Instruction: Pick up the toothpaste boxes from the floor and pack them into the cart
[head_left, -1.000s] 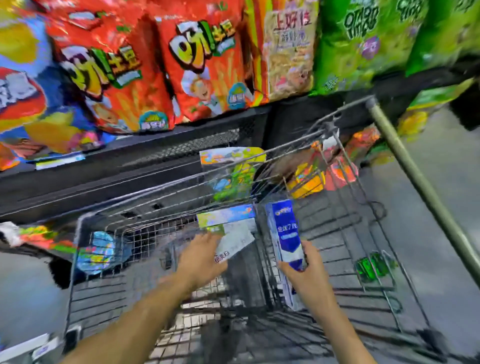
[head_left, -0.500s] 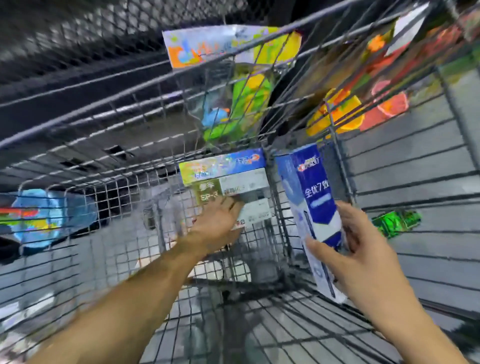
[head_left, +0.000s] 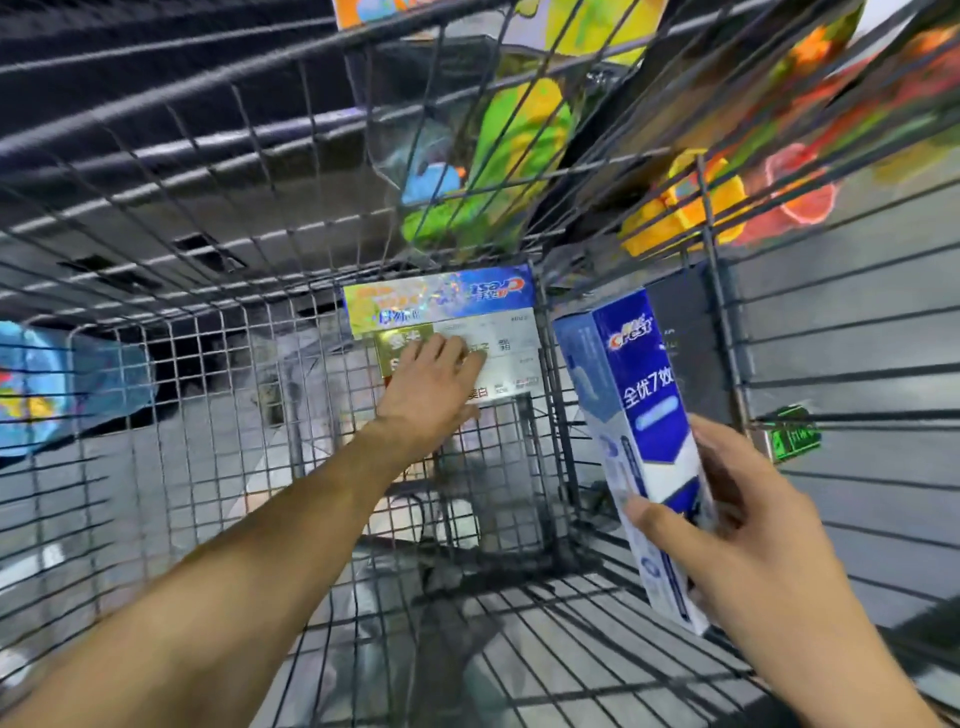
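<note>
- my left hand (head_left: 434, 387) lies flat, fingers straight, pressing stacked boxes (head_left: 441, 322) against the cart (head_left: 156, 332) wall; they could tip.
- my right hand (head_left: 748, 525) pinches the blue box (head_left: 641, 415); it may slip out.

Blue-and-white toothpaste box (head_left: 641, 415); grey wire cart (head_left: 208, 364); green-yellow toy pack (head_left: 498, 150)

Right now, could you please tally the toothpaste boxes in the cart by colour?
Blue and white Crest box, upright in the right hand: 1
Holographic blue and yellow box: 1
Gold and white boxes under the left hand, count unclear: at least 1
Dark box: 1
Total: at least 4
</note>
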